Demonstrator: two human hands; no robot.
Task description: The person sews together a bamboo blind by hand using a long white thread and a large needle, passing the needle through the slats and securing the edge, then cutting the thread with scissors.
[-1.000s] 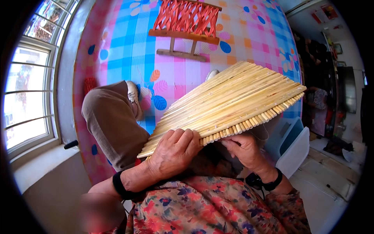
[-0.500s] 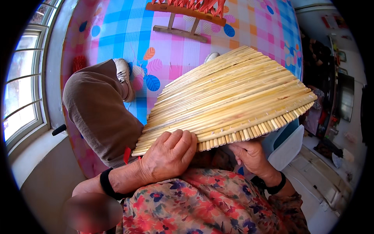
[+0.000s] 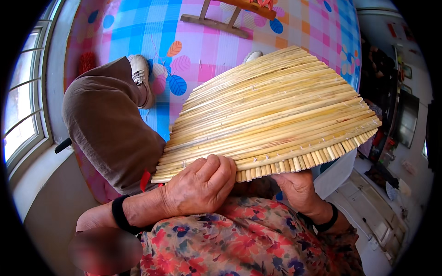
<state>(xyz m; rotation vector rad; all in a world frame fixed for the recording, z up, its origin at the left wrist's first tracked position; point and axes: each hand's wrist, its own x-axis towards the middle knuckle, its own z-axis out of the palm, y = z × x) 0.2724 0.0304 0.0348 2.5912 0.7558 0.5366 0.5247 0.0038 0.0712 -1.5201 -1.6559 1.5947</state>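
A mat of pale yellow reed stalks point(image 3: 271, 110), stitched side by side with short white threads, slants across my lap. Along its near edge runs a row of cut stalk ends. My left hand point(image 3: 200, 186) is closed over the near left part of this edge, knuckles up. Farther right, my right hand point(image 3: 299, 191) is closed at the underside of the same edge; the mat hides most of its fingers. A red ribbon point(image 3: 145, 179) shows at the mat's left corner, beside my left wrist.
Beyond the mat lies a checked, leaf-patterned floor covering point(image 3: 184, 60). A wooden stand point(image 3: 214, 25) is at the top, and a red bundle point(image 3: 86, 62) at the far left. A pale plastic container point(image 3: 338, 175) sits right of the mat. A barred window point(image 3: 23, 96) is on the left.
The mat appears slightly more tilted toward me, showing more of its surface. My right hand has moved farther under its edge. The view has shifted, so the stand sits higher.
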